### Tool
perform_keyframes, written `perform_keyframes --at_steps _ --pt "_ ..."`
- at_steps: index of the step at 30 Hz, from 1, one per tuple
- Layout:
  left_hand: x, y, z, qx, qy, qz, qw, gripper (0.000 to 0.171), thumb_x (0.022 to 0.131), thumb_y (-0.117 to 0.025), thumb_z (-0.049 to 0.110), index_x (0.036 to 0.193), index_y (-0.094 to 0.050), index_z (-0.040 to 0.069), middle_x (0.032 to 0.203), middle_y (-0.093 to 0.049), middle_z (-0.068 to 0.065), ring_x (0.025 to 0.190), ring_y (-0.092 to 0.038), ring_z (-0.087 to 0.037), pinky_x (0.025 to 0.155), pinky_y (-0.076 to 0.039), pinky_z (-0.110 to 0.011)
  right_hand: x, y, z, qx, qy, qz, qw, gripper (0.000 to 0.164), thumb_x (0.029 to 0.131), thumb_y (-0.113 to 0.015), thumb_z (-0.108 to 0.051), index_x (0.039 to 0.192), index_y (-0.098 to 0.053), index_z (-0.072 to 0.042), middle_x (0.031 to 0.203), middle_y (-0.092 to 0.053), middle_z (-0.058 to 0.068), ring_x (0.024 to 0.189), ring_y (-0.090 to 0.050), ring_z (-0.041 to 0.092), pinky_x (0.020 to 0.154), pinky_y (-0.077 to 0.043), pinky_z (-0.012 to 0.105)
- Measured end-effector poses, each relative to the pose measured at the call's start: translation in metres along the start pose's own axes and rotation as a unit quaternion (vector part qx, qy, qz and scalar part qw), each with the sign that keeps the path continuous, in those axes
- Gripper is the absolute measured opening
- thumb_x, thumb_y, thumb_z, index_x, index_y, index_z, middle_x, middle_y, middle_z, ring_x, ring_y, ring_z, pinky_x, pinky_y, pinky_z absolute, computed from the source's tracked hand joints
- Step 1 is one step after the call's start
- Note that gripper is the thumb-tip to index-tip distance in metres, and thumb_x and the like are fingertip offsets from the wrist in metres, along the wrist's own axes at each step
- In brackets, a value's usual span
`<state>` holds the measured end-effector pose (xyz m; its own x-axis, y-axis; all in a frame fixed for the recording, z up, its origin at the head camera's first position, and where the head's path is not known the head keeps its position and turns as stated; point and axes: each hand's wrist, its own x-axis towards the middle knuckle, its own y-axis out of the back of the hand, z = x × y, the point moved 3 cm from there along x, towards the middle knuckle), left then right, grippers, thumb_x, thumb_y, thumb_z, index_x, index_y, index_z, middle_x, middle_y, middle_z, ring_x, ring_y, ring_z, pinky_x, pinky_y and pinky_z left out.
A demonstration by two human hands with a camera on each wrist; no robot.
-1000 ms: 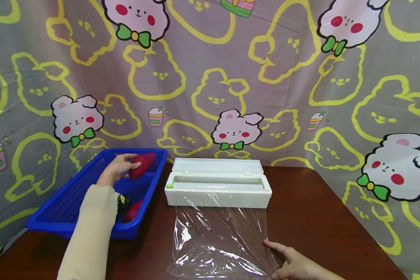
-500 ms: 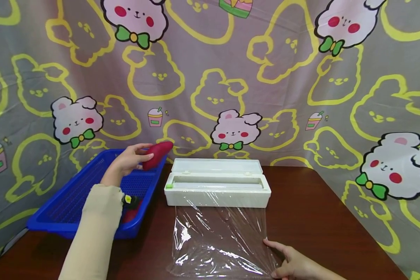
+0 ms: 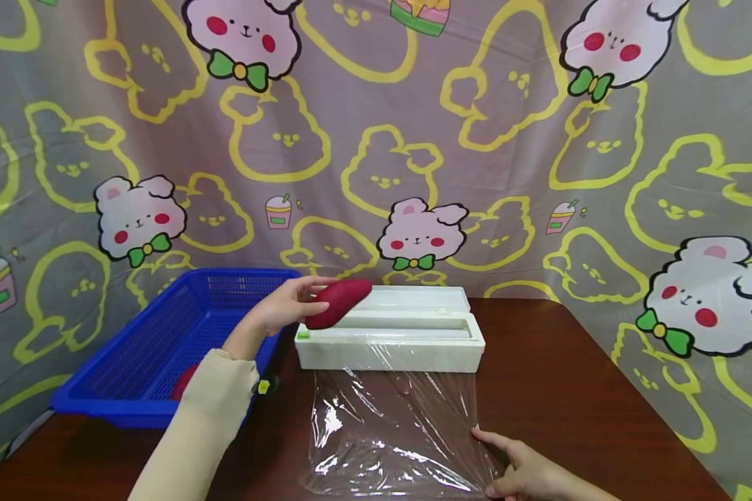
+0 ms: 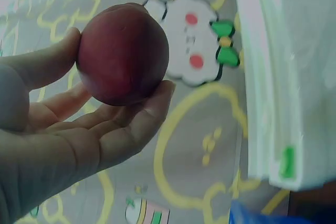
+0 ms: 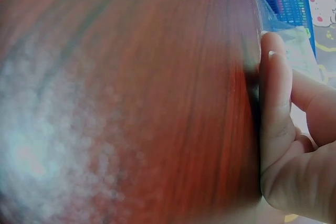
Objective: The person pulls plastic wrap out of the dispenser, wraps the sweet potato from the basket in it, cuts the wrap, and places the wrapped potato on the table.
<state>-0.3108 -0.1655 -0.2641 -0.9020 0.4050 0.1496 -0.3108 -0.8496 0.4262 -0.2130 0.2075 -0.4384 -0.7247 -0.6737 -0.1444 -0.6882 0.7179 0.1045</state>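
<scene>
Fingers and thumb of my left hand (image 3: 282, 304) grip a dark red sweet potato (image 3: 340, 303), held up over the left end of a white plastic wrap box (image 3: 391, 356) with its lid raised. In the left wrist view the sweet potato (image 4: 123, 56) shows end-on, thumb on one side and fingers beneath. From the box a sheet of clear plastic wrap (image 3: 395, 431) stretches toward me over the table. At its near right corner my right hand (image 3: 526, 470) holds the wrap, the index finger touching the right edge; creases run to the thumb. Some fingers are hidden.
A blue plastic basket (image 3: 100, 405) stands to the left, with another red item (image 3: 184, 381) inside, partly hidden by my sleeve. A green slider (image 3: 303, 335) sits on the box's left end. Dark wood table (image 3: 539, 376) extends right; a patterned curtain (image 3: 507, 174) hangs behind.
My left hand has lifted the sweet potato out of the basket and carried it right, to the box's left end. The right hand and the plastic wrap have stayed in place.
</scene>
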Motion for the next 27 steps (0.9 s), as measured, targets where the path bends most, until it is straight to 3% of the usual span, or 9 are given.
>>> perform_keyframes --at_steps 7,10,19,27 --pt "0.000 -0.041 -0.001 0.002 -0.057 -0.064 0.9963 0.046 0.085 -0.056 0.000 0.127 -0.040 -0.009 0.122 -0.045 -0.027 0.103 -0.052 -0.032 0.075 -0.048 -0.034 0.000 -0.001 0.000 0.009 0.004 -0.007 1.000 0.082 0.074 -0.067 0.001 0.133 -0.012 0.011 0.053 -0.045 -0.004 0.042 -0.041 0.000 0.041 -0.033 0.013" --pt "0.000 -0.061 -0.003 0.005 -0.062 -0.095 0.9935 0.046 0.084 -0.058 0.000 0.126 -0.042 -0.008 0.121 -0.047 -0.025 0.106 -0.049 -0.033 0.080 -0.045 -0.034 0.000 -0.002 -0.001 0.016 0.001 -0.009 1.000 0.082 0.074 -0.067 0.001 0.133 -0.011 0.011 0.053 -0.046 -0.003 0.043 -0.042 0.000 0.041 -0.033 0.012" --pt "-0.006 -0.113 -0.023 0.018 -0.032 -0.158 0.9868 0.042 0.080 -0.064 0.004 0.120 -0.052 -0.003 0.110 -0.058 -0.012 0.100 -0.053 -0.022 0.083 -0.044 -0.032 -0.001 -0.003 -0.001 0.015 -0.008 0.001 1.000 0.082 0.075 -0.067 0.000 0.133 -0.012 0.010 0.053 -0.048 -0.002 0.043 -0.044 0.000 0.041 -0.035 0.012" --pt "-0.016 -0.137 -0.036 0.061 -0.028 -0.206 0.9762 0.043 0.078 -0.067 0.004 0.118 -0.054 0.000 0.109 -0.059 -0.006 0.099 -0.053 -0.015 0.084 -0.041 -0.026 -0.002 -0.004 -0.003 0.001 -0.023 0.016 1.000 0.083 0.075 -0.069 -0.004 0.135 -0.013 0.010 0.052 -0.047 -0.002 0.042 -0.044 0.001 0.040 -0.035 0.013"
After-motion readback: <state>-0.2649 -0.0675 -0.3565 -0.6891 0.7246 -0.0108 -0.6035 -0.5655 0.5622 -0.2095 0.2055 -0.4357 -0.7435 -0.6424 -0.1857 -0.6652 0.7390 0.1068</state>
